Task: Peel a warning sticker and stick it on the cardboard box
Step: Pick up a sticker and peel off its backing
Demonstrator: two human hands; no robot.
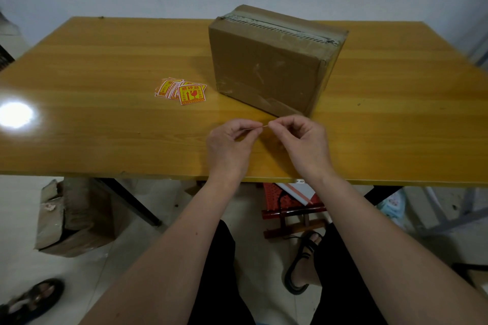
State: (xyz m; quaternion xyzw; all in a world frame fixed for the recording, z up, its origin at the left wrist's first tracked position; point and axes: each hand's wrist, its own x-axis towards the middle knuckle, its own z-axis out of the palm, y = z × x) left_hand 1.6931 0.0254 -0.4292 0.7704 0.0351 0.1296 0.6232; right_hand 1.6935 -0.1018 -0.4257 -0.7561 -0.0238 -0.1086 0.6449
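Note:
A brown taped cardboard box (272, 60) stands on the yellow wooden table (105, 126), at its middle right. A loose pile of yellow and red warning stickers (181, 91) lies to the box's left. Just in front of the box, my left hand (229, 144) and my right hand (301, 141) meet above the table. Both pinch one sticker (264, 127), held edge-on so only a thin line shows between the fingertips. Whether the backing is separating cannot be told.
A bright light reflection (15, 115) glares on the table's left side. Under the table are an open cardboard box (71, 216) on the floor at left and a red stool (290, 206) at centre right. My legs and sandalled feet are below.

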